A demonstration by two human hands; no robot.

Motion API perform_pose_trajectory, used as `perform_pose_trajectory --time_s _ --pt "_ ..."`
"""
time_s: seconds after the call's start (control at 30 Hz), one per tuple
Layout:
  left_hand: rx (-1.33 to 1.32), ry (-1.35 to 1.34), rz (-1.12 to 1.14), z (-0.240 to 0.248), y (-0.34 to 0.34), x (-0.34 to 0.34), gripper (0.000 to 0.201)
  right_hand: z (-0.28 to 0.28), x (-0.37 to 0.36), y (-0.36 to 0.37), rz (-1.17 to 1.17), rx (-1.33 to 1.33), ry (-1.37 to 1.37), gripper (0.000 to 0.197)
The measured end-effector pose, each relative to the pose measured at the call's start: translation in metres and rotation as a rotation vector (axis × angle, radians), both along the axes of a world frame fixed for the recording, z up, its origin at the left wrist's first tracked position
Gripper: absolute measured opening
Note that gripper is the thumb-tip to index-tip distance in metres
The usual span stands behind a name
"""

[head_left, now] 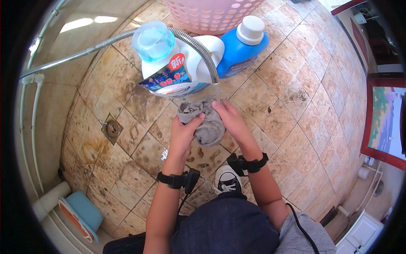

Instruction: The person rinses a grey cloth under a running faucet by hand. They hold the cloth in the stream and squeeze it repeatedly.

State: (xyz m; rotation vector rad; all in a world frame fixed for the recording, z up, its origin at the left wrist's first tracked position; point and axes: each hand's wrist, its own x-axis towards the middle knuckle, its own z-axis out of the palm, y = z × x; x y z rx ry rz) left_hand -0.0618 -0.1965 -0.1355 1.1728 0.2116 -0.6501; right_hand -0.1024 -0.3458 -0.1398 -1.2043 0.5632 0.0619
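A crumpled, wet-looking grey cloth (210, 129) is gripped between both hands, over the tiled floor in the middle of the view. My left hand (182, 132) pinches its left side, thumb on top. On the upper right, my right hand (230, 120) has its fingers closed on the cloth's edge. Just above the cloth ends a flexible metal hose (191, 41), and a thin stream of water seems to run from it. The hose passes over a white detergent jug (153, 71) with a clear light-blue cap (153, 42). Beside the jug stands a blue bottle (241, 53) with a white cap.
Behind the bottles stands a pink perforated basket (220, 23). A square floor drain (112, 128) lies to the left. Light-blue and orange basins (86, 216) lean near the left wall beside white pipes (29, 127). My shoe (228, 180) is below the hands.
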Motion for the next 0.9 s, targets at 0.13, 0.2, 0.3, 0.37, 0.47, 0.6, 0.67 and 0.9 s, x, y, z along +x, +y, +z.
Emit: perform_pose_trajectory --time_s 0.13,0.2,0.3,0.37,0.47,0.6,0.67,0.9 --pt "-0.010 0.022 -0.004 0.011 -0.001 -0.005 0.036 0.002 -0.006 -0.004 0.034 -0.009 0.007 0.043" --pt "-0.018 0.029 -0.008 0.013 -0.002 -0.006 0.036 0.006 -0.008 -0.007 0.037 -0.003 0.027 0.043" --pt "-0.039 0.033 -0.005 0.016 -0.006 -0.006 0.037 0.012 -0.009 -0.009 0.038 -0.045 0.027 0.043" --pt "-0.053 0.032 0.003 0.016 -0.010 -0.005 0.037 0.019 -0.011 -0.008 -0.029 -0.030 0.003 0.042" --pt "-0.071 0.030 0.041 0.022 -0.015 -0.004 0.037 0.024 -0.013 -0.007 -0.050 -0.047 -0.019 0.043" --pt "-0.106 0.108 0.079 0.032 -0.015 -0.006 0.034 0.029 -0.016 -0.009 -0.013 -0.095 0.002 0.043" --pt "-0.116 0.115 0.075 0.032 -0.014 -0.007 0.034 0.027 -0.018 -0.009 0.019 -0.095 -0.023 0.044" --pt "-0.073 0.074 0.030 0.040 -0.005 -0.006 0.037 0.033 -0.019 -0.004 0.049 -0.103 -0.038 0.045"
